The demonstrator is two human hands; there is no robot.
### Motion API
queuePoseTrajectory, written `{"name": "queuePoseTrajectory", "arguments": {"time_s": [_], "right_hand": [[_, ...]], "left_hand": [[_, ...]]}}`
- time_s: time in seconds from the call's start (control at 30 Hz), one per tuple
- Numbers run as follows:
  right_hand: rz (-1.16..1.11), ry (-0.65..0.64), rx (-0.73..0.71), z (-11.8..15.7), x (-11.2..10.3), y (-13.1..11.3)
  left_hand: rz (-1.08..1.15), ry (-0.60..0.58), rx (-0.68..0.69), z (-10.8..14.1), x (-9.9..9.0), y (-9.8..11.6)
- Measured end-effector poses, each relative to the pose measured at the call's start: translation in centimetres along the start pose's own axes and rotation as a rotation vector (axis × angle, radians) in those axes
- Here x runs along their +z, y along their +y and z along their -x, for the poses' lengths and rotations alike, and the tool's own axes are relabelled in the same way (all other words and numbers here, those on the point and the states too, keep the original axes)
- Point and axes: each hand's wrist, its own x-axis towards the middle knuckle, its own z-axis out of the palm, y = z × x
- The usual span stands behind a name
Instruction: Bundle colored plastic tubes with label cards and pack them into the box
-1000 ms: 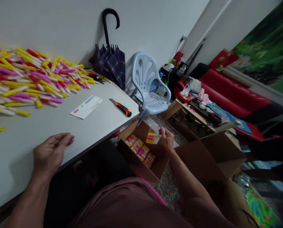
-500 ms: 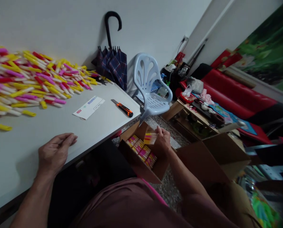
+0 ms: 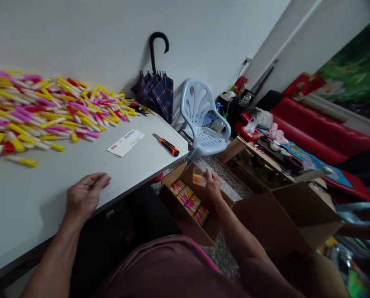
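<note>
My right hand (image 3: 213, 184) is closed on the edge of a clear packet of coloured tubes (image 3: 198, 178), held over an open cardboard box (image 3: 193, 231). Inside that box, several bundles of tubes (image 3: 185, 196) in pink, yellow and white lie side by side. My left hand (image 3: 87, 192) rests at the near edge of the white table (image 3: 135, 169), thumb pressed to curled fingers; whether anything is between them is hidden. A large heap of slim white tubes with yellow, pink and red ends (image 3: 54, 109) covers the table's far left.
A white printed slip (image 3: 126, 142) and an orange-black utility knife (image 3: 166, 145), blade out, lie on the table. Beyond stand a plaid umbrella (image 3: 157, 93) and a light-blue plastic chair (image 3: 203, 120). At right are another open carton (image 3: 284, 215) and a cluttered low table (image 3: 234, 149).
The whole view has shifted, with the scene lower and further right. My right hand still holds the packet over the box, and the packet's angle has turned slightly. My left hand keeps its closed shape.
</note>
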Motion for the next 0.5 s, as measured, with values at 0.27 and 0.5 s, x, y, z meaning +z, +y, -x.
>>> {"name": "queuePoseTrajectory", "arguments": {"time_s": [0.27, 0.5], "right_hand": [[-0.263, 0.005, 0.01, -2.1, -4.3, -4.3], [-0.313, 0.076, -0.231, 0.5, -5.2, -12.3]], "left_hand": [[0.041, -0.024, 0.036, 0.1, 0.3, -1.2], [0.13, -0.396, 0.145, 4.9, 5.4, 1.3]]}}
